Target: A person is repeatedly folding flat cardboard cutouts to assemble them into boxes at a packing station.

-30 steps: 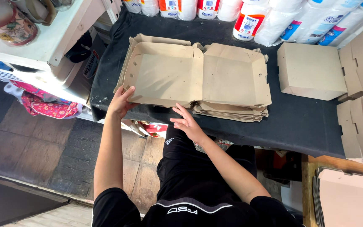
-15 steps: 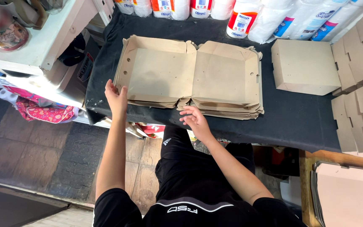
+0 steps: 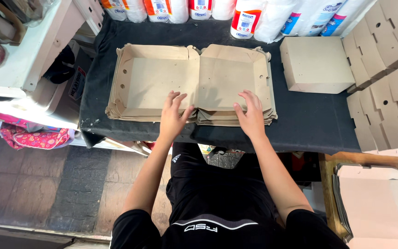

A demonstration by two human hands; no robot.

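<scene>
1. A stack of flat, unfolded cardboard boxes [image 3: 192, 83] lies open like a book on the black-covered table [image 3: 309, 120], near its front edge.
2. The left hand [image 3: 173, 115] rests spread and open on the near edge by the centre fold; it grips nothing.
3. The right hand [image 3: 252, 115] lies flat on the right half, fingers open, likely steadying the top sheet.
4. A finished closed box [image 3: 316, 64] sits to the right, within reach; paper towel rolls [image 3: 254, 16] line the far edge.
</scene>
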